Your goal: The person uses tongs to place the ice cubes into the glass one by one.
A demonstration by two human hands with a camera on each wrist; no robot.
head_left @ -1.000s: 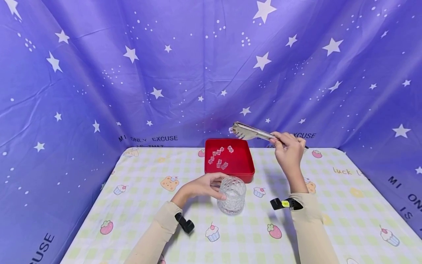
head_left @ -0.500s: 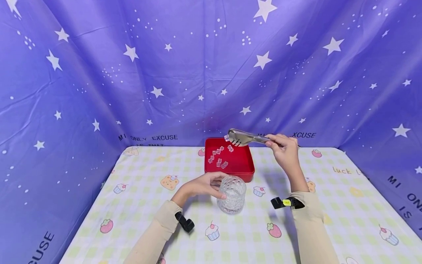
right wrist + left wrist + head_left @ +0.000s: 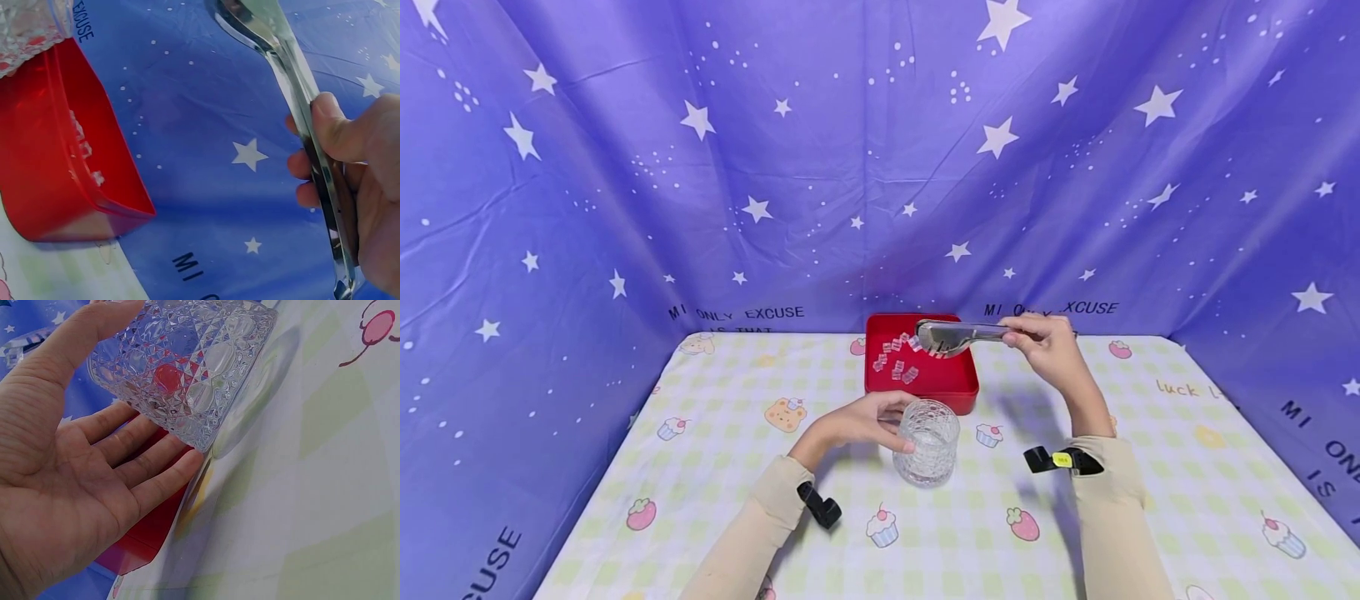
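A clear glass with a faceted pattern (image 3: 931,450) stands on the tablecloth. My left hand (image 3: 868,423) holds its side, thumb on one side and fingers on the other, as the left wrist view (image 3: 94,456) also has it. My right hand (image 3: 1051,346) grips metal tongs (image 3: 951,336) by the handle, level over the red tin (image 3: 958,402). At the tongs' tip a clear cube (image 3: 914,342) shows; whether they pinch it cannot be told. Several clear cubes (image 3: 898,371) lie in the tin's left half. In the right wrist view my fingers and thumb wrap the tongs (image 3: 312,134).
The red tin sits just behind the glass. Under everything lies a checked tablecloth (image 3: 700,500) printed with cupcakes and strawberries. A purple curtain with stars (image 3: 820,167) hangs behind the table and along both sides.
My right hand has brought the tongs down and slightly left, from above the tin's back edge to low over the tin. My left hand and the glass have stayed put.
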